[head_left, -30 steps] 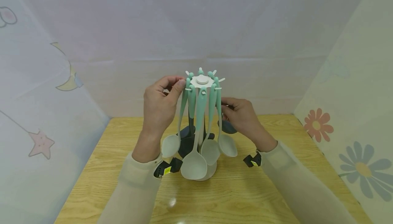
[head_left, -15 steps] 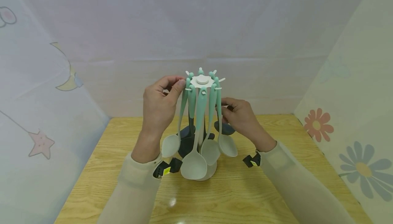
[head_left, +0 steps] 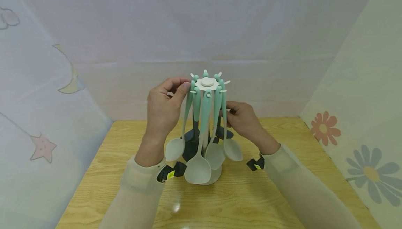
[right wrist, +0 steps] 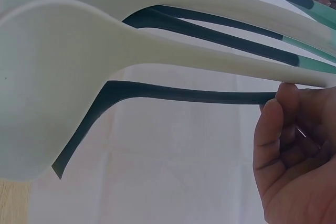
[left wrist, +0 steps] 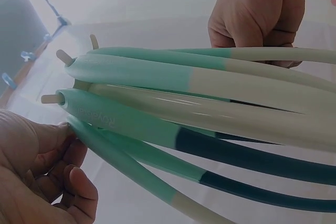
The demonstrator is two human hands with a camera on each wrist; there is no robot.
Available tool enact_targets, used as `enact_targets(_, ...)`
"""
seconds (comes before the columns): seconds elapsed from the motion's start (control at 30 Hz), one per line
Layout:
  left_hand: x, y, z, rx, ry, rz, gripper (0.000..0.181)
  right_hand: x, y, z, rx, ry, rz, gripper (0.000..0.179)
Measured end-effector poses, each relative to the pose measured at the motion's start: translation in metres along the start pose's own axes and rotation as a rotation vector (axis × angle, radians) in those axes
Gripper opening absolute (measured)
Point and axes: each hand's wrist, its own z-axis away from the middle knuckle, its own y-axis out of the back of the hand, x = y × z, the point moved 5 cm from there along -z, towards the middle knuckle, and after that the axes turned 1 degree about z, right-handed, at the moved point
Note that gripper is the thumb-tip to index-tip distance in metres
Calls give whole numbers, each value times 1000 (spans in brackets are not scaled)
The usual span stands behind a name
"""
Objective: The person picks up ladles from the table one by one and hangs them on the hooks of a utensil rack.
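Note:
A white utensil rack (head_left: 207,82) stands on the table, hung round with several green-handled utensils. On its left side my left hand (head_left: 164,100) pinches a peg at the rim between thumb and fingers; the peg itself is hidden by the thumb, beside the top of a green handle (left wrist: 126,163). Behind the rack's right side, my right hand (head_left: 245,117) pinches the dark shaft of a turner (right wrist: 184,94). Its flat head is seen edge-on in the right wrist view. The top of its handle is hidden from the head view.
Cream utensils hang at the front, among them a ladle (head_left: 198,169) and a spoon (head_left: 233,149). Darker heads (head_left: 190,150) hang behind them. The rack's round base rests on the wooden table (head_left: 251,194). Cloth-covered walls (head_left: 267,30) enclose the back and sides.
My right hand has shifted slightly left and down, and the turner's dark head has swung left toward the rack. My left hand keeps its place at the rim.

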Motion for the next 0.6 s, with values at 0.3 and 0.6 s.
enact_targets(0.3,-3,0,0,-9,12,8,20,2,1,1,-16,-22,-7,21)
enact_targets(0.6,-17,5,8,15,43,-7,25,16,9,15,47,-81,9,27)
